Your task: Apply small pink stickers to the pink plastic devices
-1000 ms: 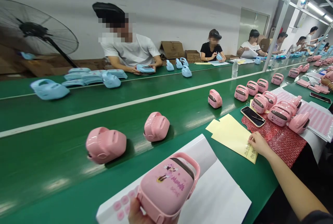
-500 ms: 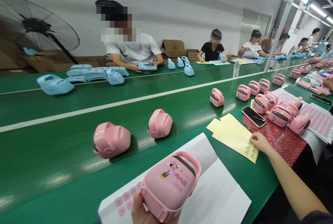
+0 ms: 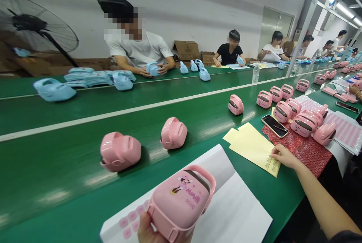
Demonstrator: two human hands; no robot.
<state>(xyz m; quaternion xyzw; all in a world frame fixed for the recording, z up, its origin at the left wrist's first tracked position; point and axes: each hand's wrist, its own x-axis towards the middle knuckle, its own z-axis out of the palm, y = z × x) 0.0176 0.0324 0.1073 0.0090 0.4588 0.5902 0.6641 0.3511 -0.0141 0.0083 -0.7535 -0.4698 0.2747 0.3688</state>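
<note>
Pink case (image 3: 181, 201), one, is in the left hand (image 3: 147, 231), low centre, tilted above a white sheet (image 3: 240, 197). Left to right: fan (image 3: 29, 22), one; blue cases, one (image 3: 53, 89) far left and one (image 3: 122, 81) beside a pile of flat blue pieces (image 3: 90, 79), too overlapped to count. Co-worker in white (image 3: 141, 52) holds one more blue case (image 3: 153, 69). Two pink cases on the green belt, one (image 3: 120, 152) and another (image 3: 174, 133). White sheet has at least six pink printed shapes, partly covered.

Left hand is clamped on the held case's lower end, thumb on its near side. Four blue cases sit mid-belt, nearest (image 3: 204, 74). One lone pink case (image 3: 235, 104), then four in a loose row, first (image 3: 264, 100). Yellow sheets (image 3: 249, 139), at least two, overlapping; right hand (image 3: 284, 155) has fingertips together at the edge by small printed labels. Whether a label is between them, can't tell. Phones: one (image 3: 275, 125) near, one (image 3: 347, 106) farther. At least five pink cases on or beside the red wrap (image 3: 311, 156); more beyond, uncountable.

Progress, judged: held case looks assembled, front print done; no yellow label on its visible faces, hidden sides unknown. Several labels are on the sheet, unapplied.
</note>
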